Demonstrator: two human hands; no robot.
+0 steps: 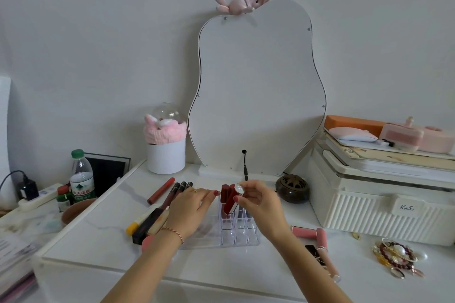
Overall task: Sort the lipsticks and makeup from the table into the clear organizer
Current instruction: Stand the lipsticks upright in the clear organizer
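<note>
— Where were the hands?
— Left hand (190,209) lay flat, fingers straight, on the clear organizer (221,231) sitting on the worktop (103,238).
— And the right hand (258,202)?
— Its grip pinched a dark red lipstick (231,200), tilted over the organizer's back slots.

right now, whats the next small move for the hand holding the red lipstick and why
Probably straighten it and lower it. The right hand holds the dark red lipstick tilted over the clear organizer, its base at a slot, while the left hand rests alongside.
</note>
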